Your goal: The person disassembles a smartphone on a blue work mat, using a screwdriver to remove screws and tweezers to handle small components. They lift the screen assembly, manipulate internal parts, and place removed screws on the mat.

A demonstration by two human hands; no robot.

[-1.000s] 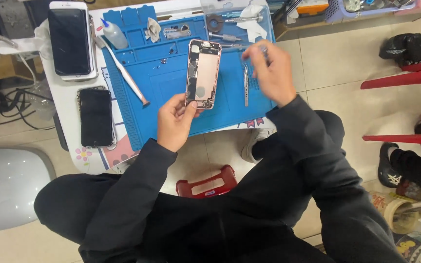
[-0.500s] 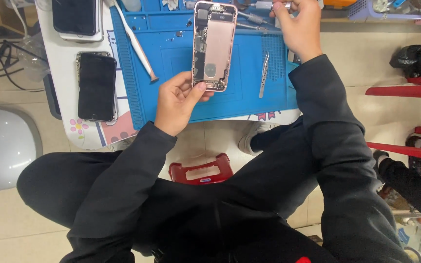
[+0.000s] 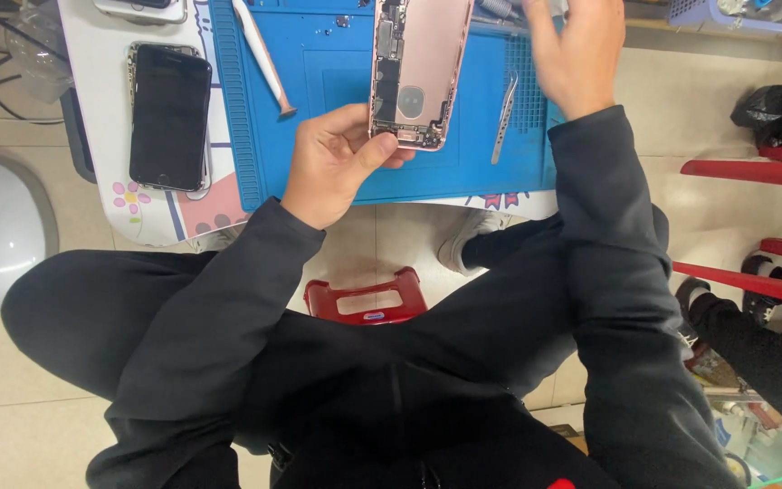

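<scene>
While the head camera looks straight down, we note our left hand [image 3: 337, 163] at about 12 o'clock from our lap, gripping the lower end of an opened rose-gold phone chassis [image 3: 416, 71]. The thumb lies across the chassis's bottom edge and the other fingers curl behind it, so the grip is a pinch on that lower end. The chassis is held above the blue repair mat [image 3: 337, 81], its open side up, circuit parts and a round component showing; its top end runs out of the picture at 12 o'clock.

Our right hand [image 3: 572, 54] sits at 1 o'clock, just beside the chassis's right edge, back of the hand toward us. Its fingers reach past the top edge of the frame; we cannot tell whether they are spread or pinching anything.

Between the two hands, on the mat at 1 o'clock, lie metal tweezers [image 3: 502, 118], points toward us, apart from both hands. At 11 o'clock a white-handled tool [image 3: 262, 59] lies slantwise on the mat. Farther out at 10 o'clock a black-screened smartphone [image 3: 170, 116] lies face up on the white table [image 3: 101, 100], off the mat's left edge.

Below the table, at 6 o'clock from the mat, a red plastic stool [image 3: 368, 303] stands between our knees. At 3 o'clock stands a red frame [image 3: 771, 226].
</scene>
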